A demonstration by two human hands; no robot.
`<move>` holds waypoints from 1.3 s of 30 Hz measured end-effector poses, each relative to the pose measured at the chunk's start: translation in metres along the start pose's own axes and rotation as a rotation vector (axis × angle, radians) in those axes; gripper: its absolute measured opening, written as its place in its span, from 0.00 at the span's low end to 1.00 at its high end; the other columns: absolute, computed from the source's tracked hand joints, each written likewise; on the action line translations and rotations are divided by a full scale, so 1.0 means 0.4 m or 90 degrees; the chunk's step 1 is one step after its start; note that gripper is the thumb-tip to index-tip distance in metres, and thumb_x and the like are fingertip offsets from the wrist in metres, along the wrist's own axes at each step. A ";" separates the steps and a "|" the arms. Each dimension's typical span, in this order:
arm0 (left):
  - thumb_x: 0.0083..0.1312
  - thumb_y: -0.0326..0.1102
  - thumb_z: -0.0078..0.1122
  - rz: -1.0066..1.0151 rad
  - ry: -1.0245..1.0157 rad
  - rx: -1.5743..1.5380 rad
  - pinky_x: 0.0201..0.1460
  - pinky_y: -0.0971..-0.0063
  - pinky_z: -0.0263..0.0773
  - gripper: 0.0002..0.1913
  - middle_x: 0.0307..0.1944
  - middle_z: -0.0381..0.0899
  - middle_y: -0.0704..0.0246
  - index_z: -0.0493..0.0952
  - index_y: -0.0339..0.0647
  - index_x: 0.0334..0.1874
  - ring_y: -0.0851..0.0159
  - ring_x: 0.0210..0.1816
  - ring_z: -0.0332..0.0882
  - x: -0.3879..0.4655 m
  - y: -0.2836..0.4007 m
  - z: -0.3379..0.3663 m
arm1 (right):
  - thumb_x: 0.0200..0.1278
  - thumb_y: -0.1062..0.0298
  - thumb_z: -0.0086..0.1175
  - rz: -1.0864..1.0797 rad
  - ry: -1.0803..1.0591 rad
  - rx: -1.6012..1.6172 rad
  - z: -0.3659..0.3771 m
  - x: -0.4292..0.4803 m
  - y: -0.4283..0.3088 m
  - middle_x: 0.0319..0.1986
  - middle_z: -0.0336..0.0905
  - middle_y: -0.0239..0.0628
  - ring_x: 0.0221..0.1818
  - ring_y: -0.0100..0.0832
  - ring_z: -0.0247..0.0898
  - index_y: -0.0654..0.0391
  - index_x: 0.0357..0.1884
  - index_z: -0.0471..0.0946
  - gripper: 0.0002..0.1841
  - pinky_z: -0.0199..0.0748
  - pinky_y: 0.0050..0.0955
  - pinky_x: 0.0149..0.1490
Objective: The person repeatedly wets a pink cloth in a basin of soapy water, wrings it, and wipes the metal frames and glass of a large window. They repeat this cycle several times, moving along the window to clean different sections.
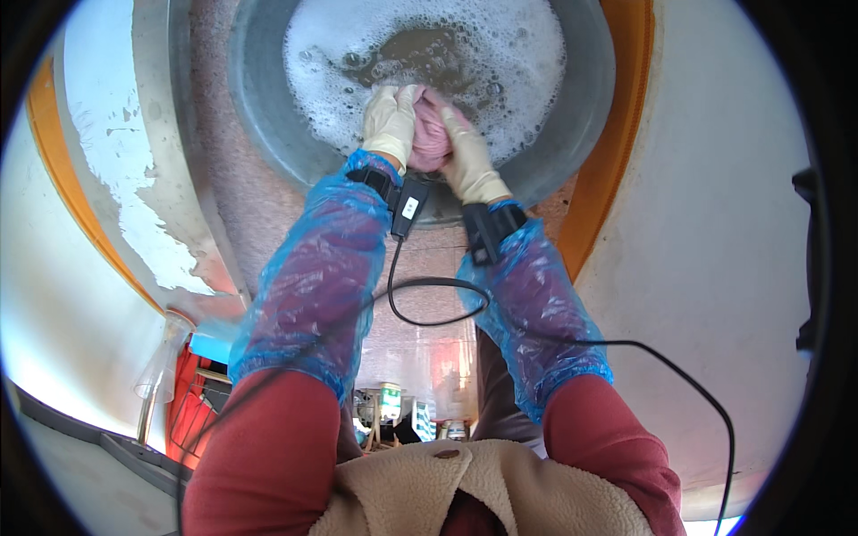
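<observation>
A bunched pink cloth (429, 137) is held between both hands over the near side of a grey basin (268, 127). My left hand (390, 124), in a cream rubber glove, grips its left side with the fingers pointing away from me. On the right side, my right hand (471, 157) wraps around the cloth in a matching glove, the thumb along its top. White suds (516, 87) cover much of the water, and a patch of murky brown water (429, 57) shows just beyond the hands. The cloth's underside is hidden.
Blue plastic sleeve covers (322, 248) reach from my wrists to my elbows. A black cable (439, 281) loops between my forearms and trails right. An orange strip (620, 134) borders the basin's right side. A metal edge (181, 134) runs along the left. Several containers (390, 400) stand below.
</observation>
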State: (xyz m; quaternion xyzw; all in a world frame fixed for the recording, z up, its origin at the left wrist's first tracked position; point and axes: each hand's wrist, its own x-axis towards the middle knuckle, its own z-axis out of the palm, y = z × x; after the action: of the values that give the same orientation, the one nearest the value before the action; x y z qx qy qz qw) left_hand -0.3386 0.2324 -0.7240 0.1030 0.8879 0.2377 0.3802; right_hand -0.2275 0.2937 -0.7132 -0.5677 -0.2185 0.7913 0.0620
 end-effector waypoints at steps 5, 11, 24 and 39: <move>0.60 0.58 0.65 -0.515 -0.240 -0.518 0.52 0.60 0.75 0.42 0.64 0.69 0.58 0.59 0.45 0.71 0.51 0.59 0.72 -0.040 -0.056 0.047 | 0.64 0.59 0.62 -0.029 0.090 -0.244 0.019 -0.017 -0.019 0.37 0.79 0.34 0.34 0.22 0.74 0.60 0.49 0.75 0.18 0.74 0.23 0.38; 0.72 0.53 0.46 -0.101 -0.232 -0.386 0.37 0.62 0.74 0.20 0.37 0.81 0.64 0.77 0.43 0.49 0.62 0.37 0.79 -0.073 -0.059 0.052 | 0.67 0.45 0.53 -0.100 0.109 -0.641 0.073 -0.095 -0.039 0.23 0.80 0.38 0.25 0.32 0.76 0.56 0.32 0.80 0.21 0.70 0.30 0.35; 0.66 0.64 0.51 -0.449 -0.249 -0.097 0.33 0.44 0.75 0.36 0.54 0.74 0.53 0.66 0.39 0.64 0.46 0.34 0.79 -0.038 -0.026 -0.085 | 0.57 0.58 0.63 -0.194 0.186 -0.614 -0.094 -0.040 -0.044 0.68 0.57 0.53 0.67 0.50 0.60 0.56 0.71 0.58 0.41 0.61 0.35 0.68; 0.70 0.50 0.55 -0.295 -0.172 -0.533 0.55 0.73 0.72 0.29 0.57 0.77 0.61 0.67 0.36 0.66 0.65 0.51 0.78 -0.264 0.122 -0.360 | 0.54 0.68 0.61 -0.423 -0.128 -0.633 0.066 -0.261 -0.137 0.52 0.79 0.40 0.59 0.41 0.71 0.52 0.48 0.80 0.17 0.68 0.33 0.62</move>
State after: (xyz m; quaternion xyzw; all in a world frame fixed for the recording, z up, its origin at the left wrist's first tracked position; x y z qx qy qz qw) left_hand -0.3698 0.1866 -0.5473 -0.2291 0.6586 0.4677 0.5432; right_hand -0.2240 0.2995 -0.5924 -0.3526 -0.7322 0.5826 0.0121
